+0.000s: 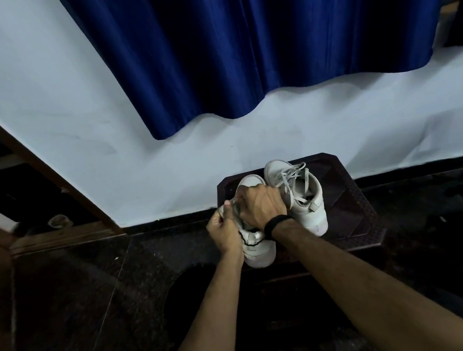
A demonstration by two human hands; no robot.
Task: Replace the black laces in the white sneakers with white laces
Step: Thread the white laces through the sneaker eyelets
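Note:
Two white sneakers stand side by side on a dark stool [346, 193]. The right sneaker [302, 197] carries a white lace [294, 174], loose at the top. The left sneaker [256, 246] sits under both my hands, and a black lace [248, 242] lies across its heel end. My left hand [224, 232] pinches a white lace end [224, 205] at the shoe's left side. My right hand [260, 203] is curled over the middle of the same sneaker and hides its eyelets. A black band sits on my right wrist.
A pale wall with a hanging blue curtain [241, 48] rises right behind the stool. Dark tiled floor [95, 299] spreads to the left and front. A wooden door frame [42, 169] slants at the left.

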